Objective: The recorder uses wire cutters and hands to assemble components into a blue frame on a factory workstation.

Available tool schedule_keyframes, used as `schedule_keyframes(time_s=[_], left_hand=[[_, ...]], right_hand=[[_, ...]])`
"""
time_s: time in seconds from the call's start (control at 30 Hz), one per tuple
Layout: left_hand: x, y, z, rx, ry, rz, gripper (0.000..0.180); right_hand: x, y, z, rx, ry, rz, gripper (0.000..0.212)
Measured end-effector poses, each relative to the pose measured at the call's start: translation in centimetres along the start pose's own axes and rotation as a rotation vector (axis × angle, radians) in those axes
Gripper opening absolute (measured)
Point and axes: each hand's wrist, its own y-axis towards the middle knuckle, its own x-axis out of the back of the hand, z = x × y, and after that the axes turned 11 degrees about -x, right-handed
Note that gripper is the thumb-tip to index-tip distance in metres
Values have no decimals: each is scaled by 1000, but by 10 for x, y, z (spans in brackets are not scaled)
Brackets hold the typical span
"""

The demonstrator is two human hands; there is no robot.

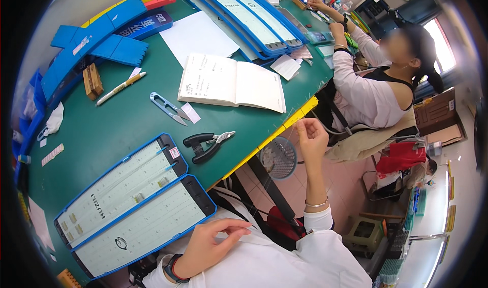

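My right hand (311,138) is raised beside the yellow strip (284,125) on the table's edge. Its thumb and fingertips are pinched; faint fine strands show near them, but what they hold is too thin to make out. Low over my lap is my left hand (216,245), thumb and forefinger tips together, its hold also unclear. To its left lies an opened blue-framed case (175,218) with pale ruled panels and small wire-like coils. Black-handled pliers (203,147) rest between the case and the yellow strip. Blue thread snips (165,106) lie farther back.
An open notebook (259,85), white paper (198,36), a pen (121,88) and a wooden block (92,81) lie on the green table (101,130). More blue cases (249,13) stand behind. A mesh bin (278,158) sits below the edge. A co-worker (373,95) sits at the far right.
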Motion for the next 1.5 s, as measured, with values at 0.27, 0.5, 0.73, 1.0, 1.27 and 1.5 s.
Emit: schedule_keyframes(time_s=[0.27,0.5,0.73,1.0,1.27,1.5], left_hand=[[-6,8,-5,-108,126,-60,12],[-2,1,-4,-380,-26,144,23],[4,-5,-14,-485,-232,367,21],[54,-62,-43,-47,-223,-111,25],[93,-142,-55,-99,88,-926,18],[117,-143,-28,-288,322,-1429,16]], right_hand=[[26,1,22,4,185,-73,9],[56,-20,64,479,550,-504,14],[76,-43,83,351,897,-353,13],[34,-55,106,297,1329,507,17],[-85,-60,166,193,930,801,19],[-192,-39,186,291,442,787,28]])
